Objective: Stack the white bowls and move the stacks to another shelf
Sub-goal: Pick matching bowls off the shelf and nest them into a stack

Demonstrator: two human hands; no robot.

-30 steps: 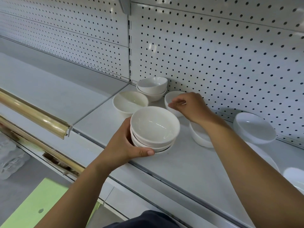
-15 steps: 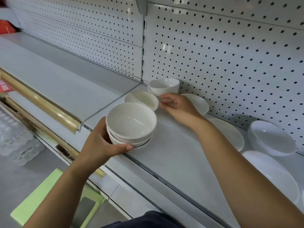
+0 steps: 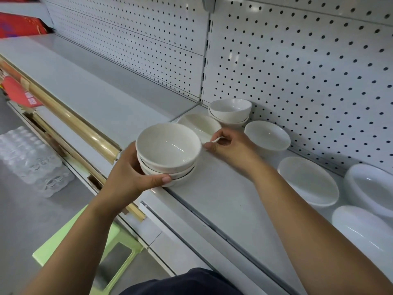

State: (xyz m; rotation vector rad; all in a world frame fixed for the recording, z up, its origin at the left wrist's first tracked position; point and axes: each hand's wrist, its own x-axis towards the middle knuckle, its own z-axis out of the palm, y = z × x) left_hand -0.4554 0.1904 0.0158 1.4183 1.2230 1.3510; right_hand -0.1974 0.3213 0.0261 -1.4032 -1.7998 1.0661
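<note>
My left hand (image 3: 129, 179) grips a stack of three white bowls (image 3: 169, 150) at the front edge of the grey shelf (image 3: 223, 201). Just behind the stack lies a single white bowl (image 3: 197, 125); my right hand (image 3: 230, 145) pinches its near rim between thumb and fingers. A second stack of white bowls (image 3: 230, 110) stands in the back corner against the pegboard. Another single bowl (image 3: 266, 135) sits to the right of it.
Larger white dishes (image 3: 308, 179) (image 3: 370, 188) (image 3: 365, 231) line the shelf to the right. To the left runs an adjoining grey shelf (image 3: 85, 86) with a gold rail (image 3: 72, 122). Below are a green stool (image 3: 119, 248) and packed water bottles (image 3: 32, 160). The pegboard wall (image 3: 297, 60) closes the back.
My right hand left the bowl by the pegboard and came left to pinch the rim of the single bowl behind the stack. The stack in my left hand shifted left along the shelf edge.
</note>
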